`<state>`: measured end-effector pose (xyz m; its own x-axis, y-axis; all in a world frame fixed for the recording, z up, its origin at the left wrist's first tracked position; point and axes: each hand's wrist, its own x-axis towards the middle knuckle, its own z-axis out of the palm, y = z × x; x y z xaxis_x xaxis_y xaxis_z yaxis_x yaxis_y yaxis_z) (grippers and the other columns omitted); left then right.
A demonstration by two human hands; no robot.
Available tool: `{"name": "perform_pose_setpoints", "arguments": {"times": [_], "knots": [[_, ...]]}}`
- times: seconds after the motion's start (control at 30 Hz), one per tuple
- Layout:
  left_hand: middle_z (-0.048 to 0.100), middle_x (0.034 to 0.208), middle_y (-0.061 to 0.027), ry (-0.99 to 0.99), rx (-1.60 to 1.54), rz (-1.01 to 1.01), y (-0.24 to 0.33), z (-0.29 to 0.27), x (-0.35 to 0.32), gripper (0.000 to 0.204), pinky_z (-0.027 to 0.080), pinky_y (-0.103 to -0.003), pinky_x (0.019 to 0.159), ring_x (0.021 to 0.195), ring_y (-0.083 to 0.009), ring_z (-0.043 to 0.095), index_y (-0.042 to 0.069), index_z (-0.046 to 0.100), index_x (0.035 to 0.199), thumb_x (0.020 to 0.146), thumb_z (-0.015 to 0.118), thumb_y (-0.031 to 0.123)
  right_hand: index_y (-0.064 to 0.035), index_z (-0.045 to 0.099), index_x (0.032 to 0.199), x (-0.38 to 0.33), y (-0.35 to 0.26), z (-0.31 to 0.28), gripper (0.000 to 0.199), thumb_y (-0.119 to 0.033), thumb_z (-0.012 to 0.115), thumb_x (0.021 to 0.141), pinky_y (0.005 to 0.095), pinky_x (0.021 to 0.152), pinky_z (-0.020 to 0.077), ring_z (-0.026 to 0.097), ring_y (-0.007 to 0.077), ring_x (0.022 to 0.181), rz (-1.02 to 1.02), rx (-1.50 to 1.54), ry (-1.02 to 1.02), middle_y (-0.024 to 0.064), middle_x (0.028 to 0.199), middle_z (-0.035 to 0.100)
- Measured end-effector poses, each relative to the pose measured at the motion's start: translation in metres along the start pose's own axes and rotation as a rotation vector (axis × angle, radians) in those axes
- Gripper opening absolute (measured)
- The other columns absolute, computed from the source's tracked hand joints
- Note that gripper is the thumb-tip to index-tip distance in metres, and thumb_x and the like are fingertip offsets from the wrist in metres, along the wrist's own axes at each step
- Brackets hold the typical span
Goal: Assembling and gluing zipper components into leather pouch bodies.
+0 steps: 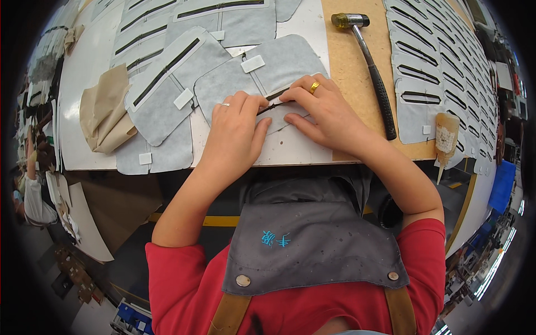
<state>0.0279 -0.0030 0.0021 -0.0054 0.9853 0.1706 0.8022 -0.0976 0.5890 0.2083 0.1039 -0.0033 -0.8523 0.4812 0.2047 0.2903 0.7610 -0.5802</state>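
Note:
A grey suede-like panel (301,53) lies in front of me, with a white tag (253,63) on its upper part. Across its near half runs a black strip (269,108) that looks like a zipper set in a slot. My left hand (237,131) rests on the panel, its curled fingertips and thumb gripping the strip's left part. From the right, my right hand (329,114) pinches the strip's right end, its thumb lower on the panel. The fingertips partly cover the strip. More grey slotted panels (162,111) overlap on the left.
A mallet (375,75) with a black handle lies on a brown board (340,53) to the right. Beyond it are rows of slotted panels (416,114) and a glue bottle (446,137) at the table edge. Folded tan material (103,111) sits at the left.

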Motion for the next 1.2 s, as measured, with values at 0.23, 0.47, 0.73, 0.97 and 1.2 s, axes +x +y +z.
{"name": "perform_pose_setpoints", "arguments": {"times": [0.23,0.47,0.73,0.97,1.2], "knots": [[0.058,0.094,-0.0076,-0.027,-0.103,-0.051,-0.004,-0.003,-0.008,0.021,0.035,-0.035,0.079,0.089,-0.0237,0.056,0.006,0.063,0.106,0.086,0.059,0.004,-0.0096,0.062,0.101,0.016,0.002,-0.003,0.020,-0.010,0.063,0.082,0.0389,0.089,0.0370,0.052,0.0261,0.100,0.028,0.121,-0.143,0.0066,0.101,0.058],[0.059,0.095,-0.0064,-0.035,-0.135,-0.086,-0.006,-0.005,-0.010,0.020,0.035,-0.036,0.079,0.089,-0.0232,0.056,0.006,0.064,0.104,0.086,0.058,0.002,-0.0105,0.064,0.097,0.017,-0.001,-0.004,0.015,-0.008,0.063,0.082,0.0386,0.087,0.0372,0.053,0.0246,0.097,0.022,0.113,-0.161,0.0035,0.098,0.059],[0.057,0.092,-0.0031,0.035,-0.008,0.052,-0.009,0.000,-0.013,0.024,0.036,-0.036,0.075,0.086,-0.0223,0.053,0.007,0.065,0.103,0.081,0.059,0.000,-0.0108,0.065,0.095,0.011,-0.006,-0.001,0.013,-0.009,0.063,0.083,0.0357,0.085,0.0383,0.054,0.0216,0.094,-0.099,-0.085,-0.072,0.0014,0.101,0.060],[0.057,0.097,-0.0018,0.058,0.100,0.162,-0.009,0.003,-0.016,0.037,0.037,-0.035,0.074,0.086,-0.0208,0.053,0.004,0.064,0.110,0.073,0.059,0.001,-0.0071,0.065,0.096,0.001,-0.017,0.007,0.022,-0.015,0.059,0.076,0.0337,0.088,0.0380,0.054,0.0157,0.097,-0.290,-0.427,-0.017,-0.0002,0.101,0.059],[0.057,0.098,-0.0061,0.016,0.087,0.117,-0.009,0.004,-0.018,0.036,0.041,-0.036,0.080,0.089,-0.0252,0.053,0.005,0.064,0.113,0.078,0.060,-0.004,-0.0081,0.063,0.102,0.003,-0.014,-0.004,0.024,-0.012,0.060,0.078,0.0353,0.089,0.0374,0.054,0.0196,0.101,-0.122,-0.300,0.000,0.0016,0.105,0.058]]}}
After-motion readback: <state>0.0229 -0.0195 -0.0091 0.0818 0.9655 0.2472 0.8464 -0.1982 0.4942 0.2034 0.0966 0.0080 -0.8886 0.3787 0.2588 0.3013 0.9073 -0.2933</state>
